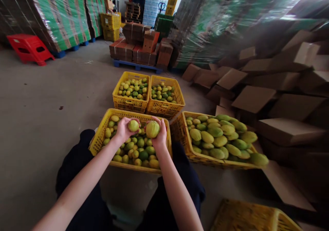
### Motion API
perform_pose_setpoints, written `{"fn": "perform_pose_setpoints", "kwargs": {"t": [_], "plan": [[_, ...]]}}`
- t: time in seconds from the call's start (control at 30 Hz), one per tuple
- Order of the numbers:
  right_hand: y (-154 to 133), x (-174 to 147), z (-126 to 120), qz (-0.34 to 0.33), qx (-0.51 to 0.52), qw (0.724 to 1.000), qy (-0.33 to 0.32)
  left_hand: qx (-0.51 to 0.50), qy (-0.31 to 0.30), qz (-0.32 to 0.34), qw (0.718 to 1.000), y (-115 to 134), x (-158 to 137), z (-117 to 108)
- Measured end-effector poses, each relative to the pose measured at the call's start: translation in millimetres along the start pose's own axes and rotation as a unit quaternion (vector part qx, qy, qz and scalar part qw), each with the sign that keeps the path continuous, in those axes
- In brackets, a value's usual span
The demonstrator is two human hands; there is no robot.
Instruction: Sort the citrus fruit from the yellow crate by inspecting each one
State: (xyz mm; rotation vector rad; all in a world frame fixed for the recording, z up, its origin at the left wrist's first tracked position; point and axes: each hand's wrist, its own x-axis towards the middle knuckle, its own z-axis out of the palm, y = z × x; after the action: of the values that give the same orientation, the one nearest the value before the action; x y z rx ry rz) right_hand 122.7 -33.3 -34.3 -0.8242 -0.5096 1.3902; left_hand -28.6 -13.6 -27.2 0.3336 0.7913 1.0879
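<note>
My left hand [125, 129] is closed around a small round yellow-green fruit [133, 125], which looks like a citrus. In my right hand [159, 135] sits a larger, slightly ribbed yellow-green fruit [152, 129], with the fingers curled behind it. Both hands are side by side above a yellow plastic crate [100, 140] between my knees. Inside that crate lie many small round fruits [140, 142], from yellow to dark green. My hands and forearms hide part of the crate and its contents.
To the right, a yellow crate [183, 130] is heaped with long yellow-green fruits [220, 141]. Two fruit-filled crates [130, 103] stand ahead. Open cardboard boxes [253, 97] pile up at right, and another crate [244, 217] is at lower right. A red stool [31, 48] stands far left.
</note>
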Motion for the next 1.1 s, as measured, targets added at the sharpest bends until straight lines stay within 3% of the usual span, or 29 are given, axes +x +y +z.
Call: {"fn": "perform_pose_setpoints", "kwargs": {"t": [0.1, 0.27, 0.4, 0.57, 0.77, 1.1], "plan": [[0, 1, -1, 0.025, 0.063, 0.998, 0.019, -0.033, 0.001, -0.052, 0.998, 1, 1, -3], [-1, 4, -7, 0.079, 0.108, 0.991, -0.029, -0.015, -0.004, -0.089, 0.996, 1, 3, -3], [2, 1, -6, 0.1, 0.144, 0.984, -0.041, -0.034, -0.063, -0.048, 0.996, -1, -2, 1], [15, -10, 3, 0.105, 0.184, 0.977, -0.015, -0.208, 0.007, 0.034, 0.977, -7, -3, -2], [26, -12, 4, 0.139, 0.152, 0.977, -0.051, -0.261, 0.045, 0.048, 0.963, -6, 1, -1], [26, -10, 3, 0.166, 0.173, 0.971, -0.025, -0.297, 0.047, 0.026, 0.953, -2, -2, 3]]}}
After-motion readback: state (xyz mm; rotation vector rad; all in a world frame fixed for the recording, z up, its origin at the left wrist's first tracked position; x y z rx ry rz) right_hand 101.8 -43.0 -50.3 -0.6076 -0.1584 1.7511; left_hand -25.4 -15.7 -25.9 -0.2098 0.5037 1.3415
